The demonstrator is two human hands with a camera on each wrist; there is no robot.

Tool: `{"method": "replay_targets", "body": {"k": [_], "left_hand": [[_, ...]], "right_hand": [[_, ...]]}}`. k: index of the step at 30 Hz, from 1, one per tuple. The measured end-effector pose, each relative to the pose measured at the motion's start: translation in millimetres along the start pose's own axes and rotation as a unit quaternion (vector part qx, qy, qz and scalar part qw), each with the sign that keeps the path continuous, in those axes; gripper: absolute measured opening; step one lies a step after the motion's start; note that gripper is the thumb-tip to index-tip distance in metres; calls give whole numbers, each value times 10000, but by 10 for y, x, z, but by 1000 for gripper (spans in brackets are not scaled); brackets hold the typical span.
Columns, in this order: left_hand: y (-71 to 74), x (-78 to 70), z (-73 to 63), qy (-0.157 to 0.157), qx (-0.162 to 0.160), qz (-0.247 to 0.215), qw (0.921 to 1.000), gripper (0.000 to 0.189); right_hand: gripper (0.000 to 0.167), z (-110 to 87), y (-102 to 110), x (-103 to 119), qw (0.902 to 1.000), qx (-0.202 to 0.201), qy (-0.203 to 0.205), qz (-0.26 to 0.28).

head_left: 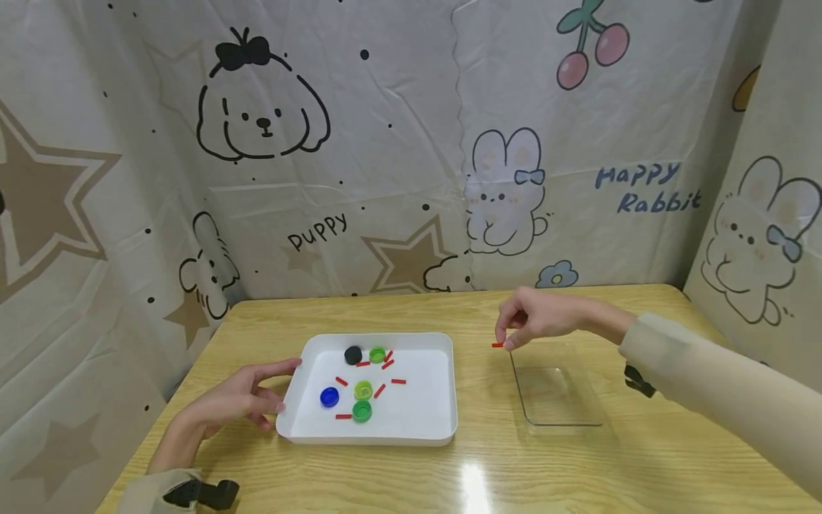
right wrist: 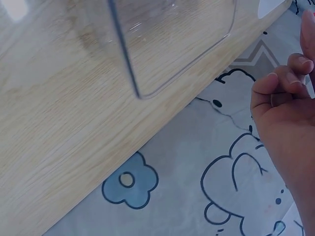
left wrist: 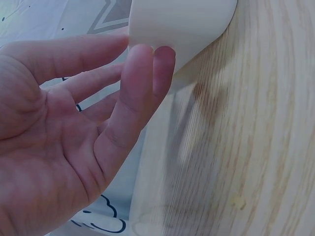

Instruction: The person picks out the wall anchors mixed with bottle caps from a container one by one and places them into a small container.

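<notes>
In the head view my right hand (head_left: 542, 314) pinches a small red stick (head_left: 497, 345) between thumb and fingertips. It is above the far left corner of a clear plastic box (head_left: 565, 425). My left hand (head_left: 232, 397) has its fingers spread against the left wall of a white tray (head_left: 420, 417); the left wrist view shows fingertips on the tray's outer side (left wrist: 177, 24). Inside the tray lie a black cap (head_left: 353, 355), a blue cap (head_left: 330, 397), a few green caps (head_left: 362, 411) and several red sticks (head_left: 399, 381). In the right wrist view the right fingertips are partly cut off.
Both containers stand apart on a wooden table (head_left: 488, 457), the tray left and the clear box right. A printed cloth (head_left: 398, 107) hangs behind the table's far edge and along its sides. Dark straps (head_left: 640, 380) sit at the wrists.
</notes>
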State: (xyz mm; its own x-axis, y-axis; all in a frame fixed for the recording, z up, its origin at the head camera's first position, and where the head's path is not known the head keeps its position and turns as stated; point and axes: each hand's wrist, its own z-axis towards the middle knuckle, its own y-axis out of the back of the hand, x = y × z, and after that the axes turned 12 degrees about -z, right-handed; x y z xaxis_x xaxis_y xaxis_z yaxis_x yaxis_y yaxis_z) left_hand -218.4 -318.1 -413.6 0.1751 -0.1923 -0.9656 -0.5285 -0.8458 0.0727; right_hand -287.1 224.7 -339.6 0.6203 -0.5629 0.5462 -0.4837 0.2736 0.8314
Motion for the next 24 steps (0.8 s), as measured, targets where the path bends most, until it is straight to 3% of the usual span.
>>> {"method": "replay_targets", "body": {"k": [11, 24], "left_hand": [[11, 19, 8, 53, -20, 147, 9999, 85], [23, 28, 5, 61, -35, 79, 9999, 85]], "right_hand": [[4, -318, 24, -124, 10000, -48, 27, -77], [7, -523, -39, -257, 10000, -40, -66, 13]]}}
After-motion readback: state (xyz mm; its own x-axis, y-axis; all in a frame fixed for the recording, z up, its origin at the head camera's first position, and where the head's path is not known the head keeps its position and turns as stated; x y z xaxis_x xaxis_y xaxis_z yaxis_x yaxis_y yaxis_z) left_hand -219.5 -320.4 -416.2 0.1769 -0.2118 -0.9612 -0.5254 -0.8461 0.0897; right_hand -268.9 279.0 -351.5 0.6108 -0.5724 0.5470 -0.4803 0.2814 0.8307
